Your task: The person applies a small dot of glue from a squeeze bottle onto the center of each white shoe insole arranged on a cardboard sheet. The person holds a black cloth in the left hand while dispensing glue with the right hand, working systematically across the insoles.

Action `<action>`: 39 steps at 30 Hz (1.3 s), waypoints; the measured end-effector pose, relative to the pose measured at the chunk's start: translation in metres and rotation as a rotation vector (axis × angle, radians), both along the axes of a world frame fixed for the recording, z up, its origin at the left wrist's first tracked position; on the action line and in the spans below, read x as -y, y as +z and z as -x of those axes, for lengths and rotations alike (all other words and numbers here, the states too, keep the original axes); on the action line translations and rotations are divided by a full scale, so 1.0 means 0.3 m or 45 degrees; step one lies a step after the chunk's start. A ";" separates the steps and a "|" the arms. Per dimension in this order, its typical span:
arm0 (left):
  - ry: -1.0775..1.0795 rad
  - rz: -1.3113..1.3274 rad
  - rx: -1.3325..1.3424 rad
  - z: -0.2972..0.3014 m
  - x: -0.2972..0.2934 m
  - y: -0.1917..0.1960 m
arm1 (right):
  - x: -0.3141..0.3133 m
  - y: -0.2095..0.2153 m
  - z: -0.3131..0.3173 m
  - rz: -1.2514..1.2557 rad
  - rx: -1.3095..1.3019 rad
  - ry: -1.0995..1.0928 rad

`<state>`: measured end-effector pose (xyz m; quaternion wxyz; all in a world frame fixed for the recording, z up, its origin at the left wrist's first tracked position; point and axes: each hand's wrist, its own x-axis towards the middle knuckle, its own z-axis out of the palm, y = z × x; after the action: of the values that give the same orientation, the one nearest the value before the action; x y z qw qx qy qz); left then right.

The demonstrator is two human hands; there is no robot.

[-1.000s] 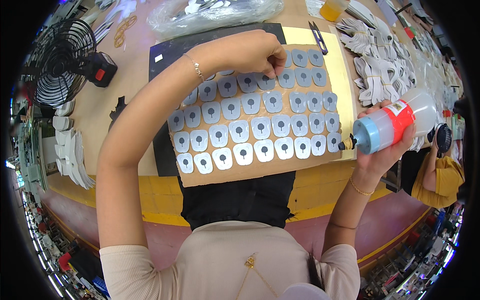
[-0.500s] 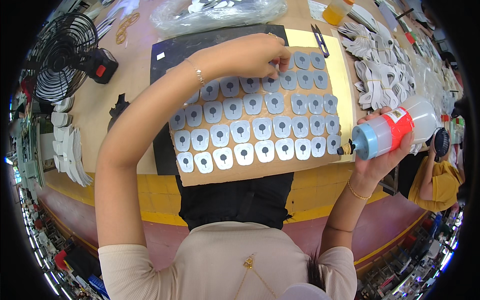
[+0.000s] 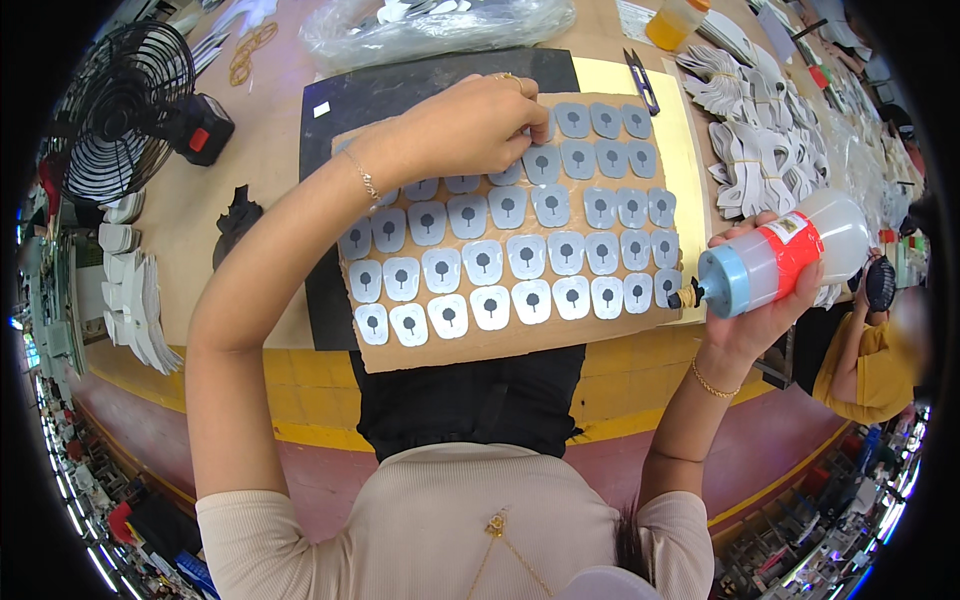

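A tan cardboard sheet [image 3: 560,340] lies in front of me, covered with rows of small grey rounded patches [image 3: 549,203], each with a dark tree-like mark. My left hand [image 3: 485,125] reaches across to the far row. Its fingers are bent together and touch a patch at the far edge, partly covering it; what lies between the fingertips is hidden. At the right, my right hand [image 3: 760,320] grips a translucent squeeze bottle [image 3: 843,235] with a red band and a light blue cap. The bottle is tilted on its side, its dark nozzle close to the board's right edge.
Beneath the cardboard lie a black sheet [image 3: 325,200] and a yellow sheet [image 3: 690,170]. Thread snips [image 3: 642,82] rest beyond its far right corner. Bundles of white cut pieces [image 3: 765,165] stand at right, a black fan [image 3: 125,120] at left, a plastic bag [image 3: 440,35] at the back.
My left hand has moved left along the far row, uncovering a patch there. The bottle in my right hand has shifted very slightly left.
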<state>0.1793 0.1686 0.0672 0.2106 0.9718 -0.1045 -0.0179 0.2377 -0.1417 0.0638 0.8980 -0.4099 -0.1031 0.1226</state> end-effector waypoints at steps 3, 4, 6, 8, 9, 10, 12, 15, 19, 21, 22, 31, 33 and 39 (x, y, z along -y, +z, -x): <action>-0.013 -0.016 0.034 0.010 -0.002 -0.004 | -0.007 0.005 0.004 -0.012 -0.014 -0.014; -0.004 -0.005 0.065 0.015 -0.002 -0.006 | -0.008 0.006 0.005 -0.007 -0.012 -0.018; 0.011 0.019 0.128 0.026 -0.001 -0.010 | -0.008 0.007 0.006 -0.004 -0.005 -0.016; -0.050 -0.022 0.202 0.048 -0.002 -0.018 | -0.005 0.006 0.006 -0.008 0.004 -0.003; -0.079 -0.046 0.236 0.061 -0.003 -0.019 | -0.005 0.005 0.006 -0.015 0.008 0.002; -0.083 -0.075 0.230 0.074 0.000 -0.017 | -0.005 0.005 0.007 -0.022 0.012 0.008; -0.091 -0.132 0.217 0.095 0.004 -0.017 | -0.008 0.005 0.009 -0.026 0.010 0.011; -0.113 -0.169 0.221 0.100 0.003 -0.038 | -0.014 0.006 0.010 -0.017 0.000 0.008; -0.178 -0.311 0.393 0.100 0.015 -0.064 | -0.021 0.004 0.009 0.001 0.023 0.040; -0.183 -0.375 0.387 0.098 0.032 -0.060 | -0.030 0.007 0.008 0.004 0.031 0.058; -0.168 -0.296 0.365 0.099 0.026 -0.061 | -0.037 0.009 0.009 0.002 0.028 0.064; 0.459 0.588 0.487 0.289 -0.099 0.076 | -0.107 0.015 0.008 0.352 0.347 -0.040; 0.594 0.685 0.648 0.402 -0.135 0.063 | -0.133 0.012 0.000 0.430 0.460 -0.055; 1.090 0.406 1.096 0.679 -0.176 -0.098 | -0.253 -0.004 0.034 0.527 0.531 0.012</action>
<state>-0.0244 0.2215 0.0377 0.2806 0.8041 0.2173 0.4769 0.2275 -0.0658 0.0626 0.7542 -0.6002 -0.2601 0.0582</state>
